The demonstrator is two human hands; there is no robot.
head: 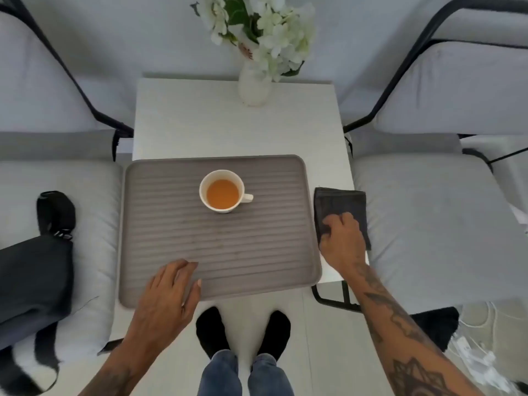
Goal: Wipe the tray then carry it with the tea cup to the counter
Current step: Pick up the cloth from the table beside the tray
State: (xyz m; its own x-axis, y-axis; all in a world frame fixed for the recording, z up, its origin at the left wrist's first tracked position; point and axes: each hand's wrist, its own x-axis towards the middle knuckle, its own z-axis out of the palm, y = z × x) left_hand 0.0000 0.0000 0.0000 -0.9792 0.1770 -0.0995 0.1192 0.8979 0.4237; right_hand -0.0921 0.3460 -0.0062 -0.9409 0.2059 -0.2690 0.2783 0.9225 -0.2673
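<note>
A grey ribbed tray [177, 232] lies on a small white table [200, 124], overhanging its near edge. A white tea cup [223, 191] full of amber tea stands upright on the tray's far middle, handle pointing right. My left hand [168, 298] rests on the tray's near edge, fingers spread over the rim. A dark grey folded cloth [340, 204] lies on the table just right of the tray. My right hand [341, 241] presses down on the cloth's near half, fingers curled onto it.
A white vase of white flowers [254, 84] stands at the table's far edge. Grey cushioned seats with black frames flank the table left [94, 195] and right [428, 224]. Dark clothing and a black object [54, 212] lie on the left seat. My feet stand below the tray.
</note>
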